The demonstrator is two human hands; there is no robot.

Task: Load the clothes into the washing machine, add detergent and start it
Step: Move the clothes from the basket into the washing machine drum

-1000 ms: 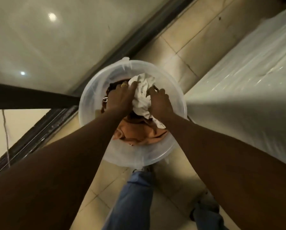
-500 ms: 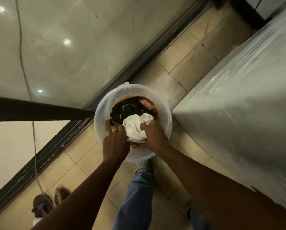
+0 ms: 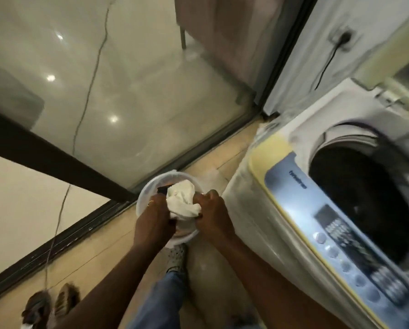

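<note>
A clear plastic bucket [image 3: 143, 193] stands on the tiled floor in front of my feet. My left hand [image 3: 152, 220] and my right hand [image 3: 211, 218] both grip a bundle of clothes, with a white cloth [image 3: 183, 200] on top and dark and orange fabric showing under it, over the bucket's mouth. To the right stands a top-loading washing machine [image 3: 253, 224] wrapped in plastic film; its lid is up and the dark drum [image 3: 362, 198] is open. A blue control panel [image 3: 336, 236] with buttons runs along its front edge.
A glass sliding door with a dark frame [image 3: 198, 148] runs along the left. A power cable [image 3: 327, 65] hangs on the wall behind the machine. A pair of brown sandals [image 3: 49, 305] lies at lower left. My jeans leg and shoe [image 3: 176, 257] are just below the bucket.
My view has risen and swung right, so the washing machine's open top now shows. Both hands have lifted the clothes bundle up out of the bucket.
</note>
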